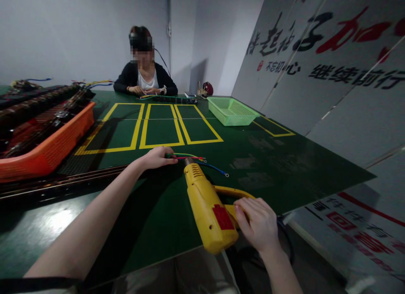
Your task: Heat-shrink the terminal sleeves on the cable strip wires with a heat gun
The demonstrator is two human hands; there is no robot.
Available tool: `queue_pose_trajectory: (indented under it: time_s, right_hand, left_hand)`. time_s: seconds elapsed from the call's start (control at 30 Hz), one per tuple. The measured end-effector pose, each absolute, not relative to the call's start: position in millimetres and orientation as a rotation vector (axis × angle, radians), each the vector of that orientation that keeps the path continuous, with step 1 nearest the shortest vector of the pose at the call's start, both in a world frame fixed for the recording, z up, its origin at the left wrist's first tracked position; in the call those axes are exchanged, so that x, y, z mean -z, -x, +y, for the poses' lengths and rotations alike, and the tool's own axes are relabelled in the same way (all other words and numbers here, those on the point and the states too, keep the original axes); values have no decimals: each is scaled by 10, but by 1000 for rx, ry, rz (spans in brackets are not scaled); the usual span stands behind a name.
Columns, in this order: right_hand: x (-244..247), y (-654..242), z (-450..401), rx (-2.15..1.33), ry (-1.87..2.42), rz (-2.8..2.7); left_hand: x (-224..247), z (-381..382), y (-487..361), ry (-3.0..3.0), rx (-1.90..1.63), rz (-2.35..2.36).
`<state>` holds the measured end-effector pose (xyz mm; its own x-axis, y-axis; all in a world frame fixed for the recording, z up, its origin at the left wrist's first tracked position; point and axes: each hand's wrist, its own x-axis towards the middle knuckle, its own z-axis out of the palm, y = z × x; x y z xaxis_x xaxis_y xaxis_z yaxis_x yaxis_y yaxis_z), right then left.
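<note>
My right hand (260,223) is closed round the handle of a yellow heat gun (202,197). Its metal nozzle points away from me, close to the wire ends. At the table's middle, the fingers of my left hand (158,157) pinch a bunch of coloured wires (190,155), yellow-green, red and blue. A blue wire (215,169) reaches furthest right and ends in a ring terminal. From under my left forearm a long dark bar-shaped part (85,180) runs off to the left; the wires' other ends are hidden by my hand.
An orange basket (60,146) full of long dark parts stands at the left. Beyond the yellow-taped rectangles (161,145) on the green table sits a light green basket (232,114). Across the table, a person (145,76) handles another wired bar (174,100). A black cable hangs beside my right hand.
</note>
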<state>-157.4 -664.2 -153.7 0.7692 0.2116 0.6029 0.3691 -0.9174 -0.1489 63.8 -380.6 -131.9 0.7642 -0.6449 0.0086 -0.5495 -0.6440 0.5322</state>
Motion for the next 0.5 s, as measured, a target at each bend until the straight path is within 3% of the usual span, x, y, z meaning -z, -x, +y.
queue_pose_trajectory:
  time_s: [0.5]
  right_hand:
    - [1548, 1651, -6183, 871, 2659, -404]
  left_hand:
    - [1405, -3777, -725, -2284, 332, -818]
